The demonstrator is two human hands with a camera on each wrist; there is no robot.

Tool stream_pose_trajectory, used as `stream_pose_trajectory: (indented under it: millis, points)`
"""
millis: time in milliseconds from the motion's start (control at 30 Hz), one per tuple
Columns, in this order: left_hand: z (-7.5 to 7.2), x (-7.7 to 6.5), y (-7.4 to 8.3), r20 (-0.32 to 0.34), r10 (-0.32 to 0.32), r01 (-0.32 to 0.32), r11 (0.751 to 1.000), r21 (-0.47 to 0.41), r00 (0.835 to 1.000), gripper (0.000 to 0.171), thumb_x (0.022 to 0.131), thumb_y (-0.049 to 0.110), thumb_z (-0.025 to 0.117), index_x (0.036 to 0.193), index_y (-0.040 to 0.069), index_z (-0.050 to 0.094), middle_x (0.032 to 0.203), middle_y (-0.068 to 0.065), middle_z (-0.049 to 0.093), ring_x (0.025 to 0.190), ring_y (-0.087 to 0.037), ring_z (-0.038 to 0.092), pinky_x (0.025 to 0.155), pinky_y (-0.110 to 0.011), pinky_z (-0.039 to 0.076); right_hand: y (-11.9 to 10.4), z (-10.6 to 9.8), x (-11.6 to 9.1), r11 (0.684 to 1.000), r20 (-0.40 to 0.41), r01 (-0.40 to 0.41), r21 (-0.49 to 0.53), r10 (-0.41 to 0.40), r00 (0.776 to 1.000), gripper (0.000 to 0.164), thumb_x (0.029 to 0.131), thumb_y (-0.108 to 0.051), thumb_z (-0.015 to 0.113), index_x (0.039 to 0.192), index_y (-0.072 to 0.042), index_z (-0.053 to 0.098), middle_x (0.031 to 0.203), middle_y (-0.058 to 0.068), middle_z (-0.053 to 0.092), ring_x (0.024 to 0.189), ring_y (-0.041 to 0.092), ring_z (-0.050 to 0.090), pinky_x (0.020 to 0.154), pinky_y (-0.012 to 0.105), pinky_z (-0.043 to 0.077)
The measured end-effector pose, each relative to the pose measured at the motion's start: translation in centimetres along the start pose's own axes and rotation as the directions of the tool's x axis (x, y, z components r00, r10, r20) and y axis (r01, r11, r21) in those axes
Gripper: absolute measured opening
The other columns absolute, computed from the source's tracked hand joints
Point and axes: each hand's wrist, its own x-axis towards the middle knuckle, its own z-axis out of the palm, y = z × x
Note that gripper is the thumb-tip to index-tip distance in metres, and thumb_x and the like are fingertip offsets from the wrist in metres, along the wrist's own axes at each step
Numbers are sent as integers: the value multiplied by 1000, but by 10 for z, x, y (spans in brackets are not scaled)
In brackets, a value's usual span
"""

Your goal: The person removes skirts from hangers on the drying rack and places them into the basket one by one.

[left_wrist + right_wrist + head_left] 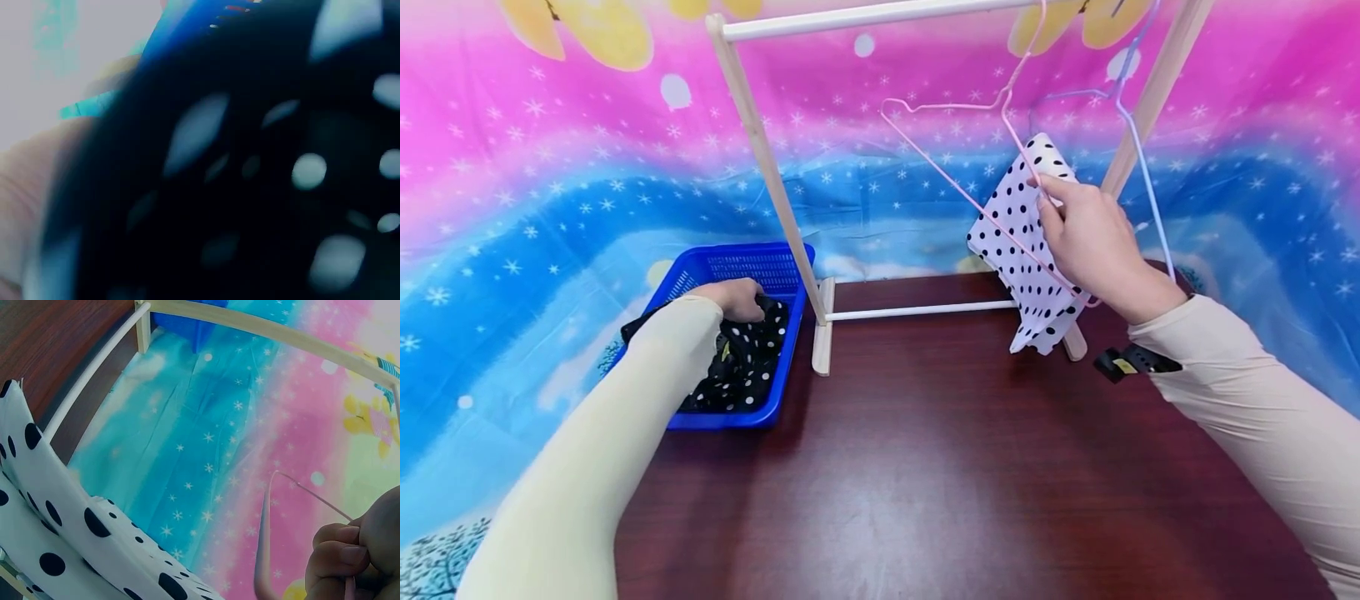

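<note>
My left hand [741, 300] reaches into a blue plastic basket [781, 367] and grips a black cloth with white dots [763, 337]. That black cloth [275, 206] fills most of the left wrist view, dark and blurred. On the other side, my right hand [1093, 237] holds a pink hanger [955, 106] by its right sloping arm; in the right wrist view the fingers [340, 553] are curled round it. Behind this hanger hangs a folded white cloth with black dots [1011, 204]. A lavender hanger [1148, 179] is just right of my right hand.
A wooden rack stands on the dark red table [910, 467], with a white top rail [865, 17] and a white lower bar [917, 312]. Its left post [767, 167] rises beside the basket. A colourful printed backdrop [865, 208] encloses the table's far side.
</note>
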Motion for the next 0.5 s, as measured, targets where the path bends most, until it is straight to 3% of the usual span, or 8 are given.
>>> stream_pose_trajectory:
  millis: [133,233,300,367,433,500]
  points:
    - [0,-4,1,-46,-63,62,998,-13,997,54,100,10,42,149,-10,34,146,-31,45,119,-40,49,100,-50,42,-1,0,0,1000,-2,0,2,0,1000,43,107,-26,42,148,-21,53,59,7,42,44,18,41,37,33,30]
    - [4,-8,1,-54,-124,122,992,-40,991,62,102,18,36,156,-7,20,159,-33,29,140,-48,37,115,-59,35,-1,0,-1,1000,11,-8,4,8,1000,43,107,-27,41,149,-22,52,59,6,43,43,17,39,36,33,29]
    - [8,-9,0,-67,-143,141,989,-38,987,67,103,27,35,158,-6,15,161,-34,22,146,-52,29,118,-64,30,-2,-1,-1,1000,18,-15,3,15,1000,43,107,-27,41,149,-22,51,60,6,43,43,17,39,36,33,29]
    - [13,-7,0,-108,-138,137,990,-14,984,67,103,36,38,155,-5,27,157,-33,33,141,-50,39,113,-63,37,-2,-1,-2,1000,21,-19,0,19,1000,44,107,-26,41,150,-22,51,61,7,44,43,18,39,36,33,29]
    - [18,-2,-1,-175,-111,115,993,13,978,63,103,42,44,145,-5,43,144,-30,51,123,-44,56,101,-58,48,-2,-1,-2,1000,14,-17,-2,18,1000,44,107,-26,41,150,-22,51,62,9,44,43,18,39,37,34,30]
    - [24,3,0,-233,-85,97,994,40,969,58,101,45,51,134,-3,53,129,-26,62,106,-38,62,90,-54,53,-2,-1,-2,1000,7,-15,-3,15,1000,44,107,-25,41,149,-21,51,63,10,45,44,19,40,38,35,31]
